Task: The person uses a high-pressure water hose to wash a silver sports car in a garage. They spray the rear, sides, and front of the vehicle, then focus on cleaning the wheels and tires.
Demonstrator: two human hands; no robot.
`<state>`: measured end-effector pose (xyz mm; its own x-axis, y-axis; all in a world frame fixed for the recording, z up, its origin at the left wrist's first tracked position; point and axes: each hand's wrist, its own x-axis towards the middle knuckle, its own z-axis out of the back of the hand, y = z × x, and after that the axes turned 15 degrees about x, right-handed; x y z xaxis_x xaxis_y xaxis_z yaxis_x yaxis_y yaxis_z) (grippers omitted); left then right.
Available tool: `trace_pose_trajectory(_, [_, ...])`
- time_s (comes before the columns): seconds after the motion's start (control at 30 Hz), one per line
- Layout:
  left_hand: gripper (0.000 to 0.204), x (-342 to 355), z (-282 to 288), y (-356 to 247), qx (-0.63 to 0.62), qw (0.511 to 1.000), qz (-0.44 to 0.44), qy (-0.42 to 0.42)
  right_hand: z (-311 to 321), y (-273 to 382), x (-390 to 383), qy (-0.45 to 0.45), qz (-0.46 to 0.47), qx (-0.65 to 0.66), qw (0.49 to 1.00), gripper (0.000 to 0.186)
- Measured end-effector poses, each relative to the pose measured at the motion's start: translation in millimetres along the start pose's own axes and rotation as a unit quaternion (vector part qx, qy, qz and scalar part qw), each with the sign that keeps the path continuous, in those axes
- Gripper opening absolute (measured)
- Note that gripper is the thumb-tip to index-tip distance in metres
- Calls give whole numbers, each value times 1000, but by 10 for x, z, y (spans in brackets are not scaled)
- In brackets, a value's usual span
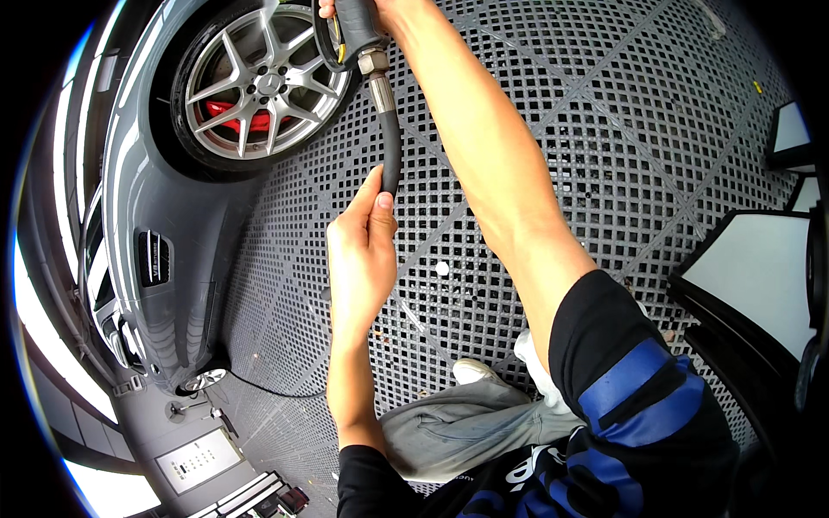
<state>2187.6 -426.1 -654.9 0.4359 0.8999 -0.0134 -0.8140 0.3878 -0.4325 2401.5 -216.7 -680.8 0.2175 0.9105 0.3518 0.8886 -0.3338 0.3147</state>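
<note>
At the top edge, my right hand (399,12) is wrapped round the grip of a dark grey pressure washer gun (357,24). Most of that hand and the gun's front end lie outside the picture. A metal hex fitting (373,62) joins the grip to a thick black hose (391,142) that runs down towards me. Lower down, my left hand (363,250) is closed round this hose, thumb on top. Just left of the gun is a silver multi-spoke car wheel (268,84) with a red brake caliper (233,116) behind its spokes.
A glossy grey car (194,250) fills the left side. Underfoot lies a grey perforated grid floor (622,147). White panels with black frames (751,272) stand at the right. A thin black line (276,390) trails across the floor from the far wheel (205,380).
</note>
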Motion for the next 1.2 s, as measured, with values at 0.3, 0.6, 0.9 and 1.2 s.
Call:
trace_pose_trajectory(0.3, [40, -6, -64, -58, -41, 999, 3, 20, 187, -22, 61, -61, -68, -36, 995, 14])
trace_pose_trajectory(0.6, [38, 205, 37, 328, -80, 995, -25, 62, 625, -12, 42, -137, -2, -21, 990, 13])
trace_pose_trajectory(0.9, [39, 127, -1197, 1057, -201, 964, -94, 144, 284, -497, -324, -139, -65, -329, 932, 61])
trace_pose_trajectory(1.2, [27, 239, -1523, 1030, -269, 856, -81, 433, -58, -1067, -680, -1, -144, -696, 703, 105])
